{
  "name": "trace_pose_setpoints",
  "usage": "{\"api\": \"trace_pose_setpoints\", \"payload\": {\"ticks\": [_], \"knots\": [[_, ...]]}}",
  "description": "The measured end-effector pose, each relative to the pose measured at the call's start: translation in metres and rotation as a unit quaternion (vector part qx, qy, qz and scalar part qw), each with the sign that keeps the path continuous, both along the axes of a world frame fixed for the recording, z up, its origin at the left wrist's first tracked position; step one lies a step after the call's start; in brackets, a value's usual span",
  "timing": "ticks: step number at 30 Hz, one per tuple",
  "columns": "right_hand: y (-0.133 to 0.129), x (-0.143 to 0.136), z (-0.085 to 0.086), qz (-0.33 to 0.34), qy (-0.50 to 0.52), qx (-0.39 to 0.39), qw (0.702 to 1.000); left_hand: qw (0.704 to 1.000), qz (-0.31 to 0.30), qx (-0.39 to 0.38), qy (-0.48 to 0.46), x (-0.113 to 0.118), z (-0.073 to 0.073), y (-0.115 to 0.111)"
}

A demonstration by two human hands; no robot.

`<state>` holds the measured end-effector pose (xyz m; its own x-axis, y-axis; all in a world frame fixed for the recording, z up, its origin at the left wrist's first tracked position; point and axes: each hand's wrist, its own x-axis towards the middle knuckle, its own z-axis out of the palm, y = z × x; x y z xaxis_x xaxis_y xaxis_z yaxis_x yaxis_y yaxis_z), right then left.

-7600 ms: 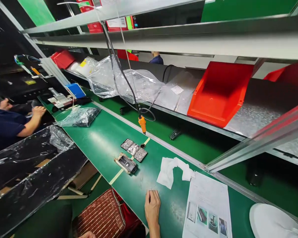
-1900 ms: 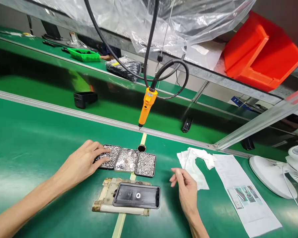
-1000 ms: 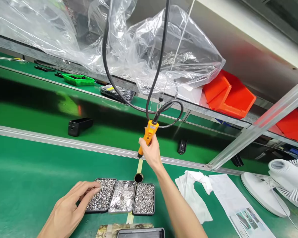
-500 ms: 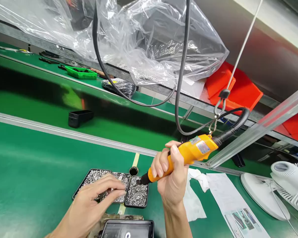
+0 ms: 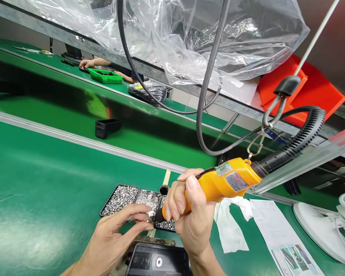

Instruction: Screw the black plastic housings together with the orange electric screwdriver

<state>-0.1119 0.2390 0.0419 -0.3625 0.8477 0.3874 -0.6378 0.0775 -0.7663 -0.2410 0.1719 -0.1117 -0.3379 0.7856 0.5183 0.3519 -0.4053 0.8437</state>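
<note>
Gripping an orange electric screwdriver (image 5: 224, 184) at lower centre, the right hand (image 5: 189, 218) steers its tip toward a tiny screw pinched in the left hand (image 5: 115, 237) above the screw trays (image 5: 138, 199); a slip could drop it.

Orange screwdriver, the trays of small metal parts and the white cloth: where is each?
Orange screwdriver (image 5: 228, 183), head view, on its orange body.
Trays of small metal parts (image 5: 120, 194), head view, on the leftmost tray.
White cloth (image 5: 229, 230), head view, on its lower fold.

White cloth (image 5: 231, 230), printed sheet (image 5: 284, 239), red bins (image 5: 310, 90), green tray (image 5: 105, 76), plastic sheeting (image 5: 175, 34)
</note>
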Motion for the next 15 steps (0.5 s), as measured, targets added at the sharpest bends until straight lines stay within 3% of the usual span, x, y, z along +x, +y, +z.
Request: {"api": "trace_pose_setpoints", "payload": {"ticks": [7,15], "knots": [[-0.003,-0.002,-0.004,0.003,-0.014,0.010,1.000,0.999,-0.005,-0.014,-0.029,0.004,0.005,-0.002],[-0.006,-0.007,-0.012,0.005,-0.061,0.009,0.998,0.997,0.004,0.055,0.055,0.005,0.011,-0.003]]}}
